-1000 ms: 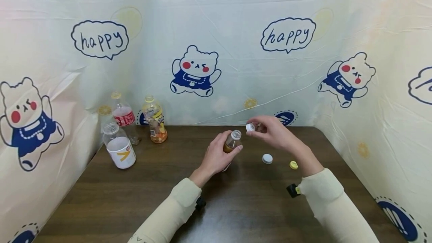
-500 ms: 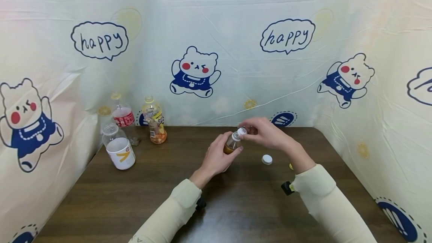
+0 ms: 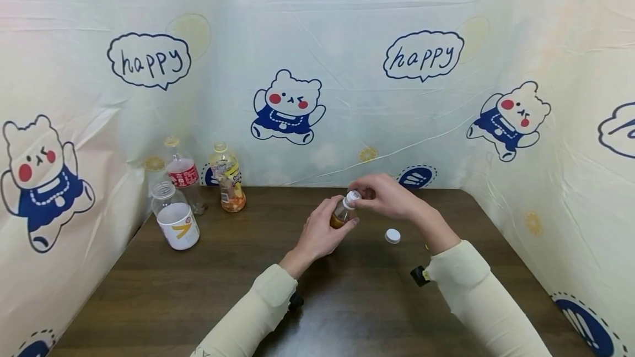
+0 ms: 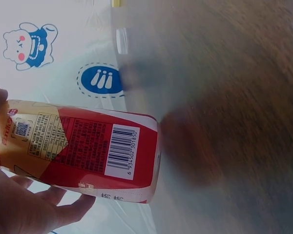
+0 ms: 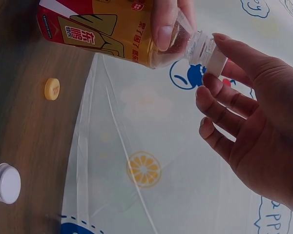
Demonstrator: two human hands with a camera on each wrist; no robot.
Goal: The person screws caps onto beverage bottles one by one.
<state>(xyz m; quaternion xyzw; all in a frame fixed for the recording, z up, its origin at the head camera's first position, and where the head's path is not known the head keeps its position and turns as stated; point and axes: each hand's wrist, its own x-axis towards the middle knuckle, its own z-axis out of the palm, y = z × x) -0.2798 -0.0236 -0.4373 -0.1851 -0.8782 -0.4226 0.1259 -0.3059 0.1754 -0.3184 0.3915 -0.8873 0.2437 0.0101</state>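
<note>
Just right of centre in the head view, we see the left grip [image 3: 317, 233] curled round the bottle's [image 3: 339, 218] upper part, the mouth poking out beyond the fingers, and there's the right grip [image 3: 387, 196], just beside it, pinching a white cap [image 5: 216, 62] right at that mouth! On the worktop [image 3: 198, 296], we spot a yellow cap [image 5: 52, 89] and white lid [image 5: 9, 184], left in the right wrist view.
</note>
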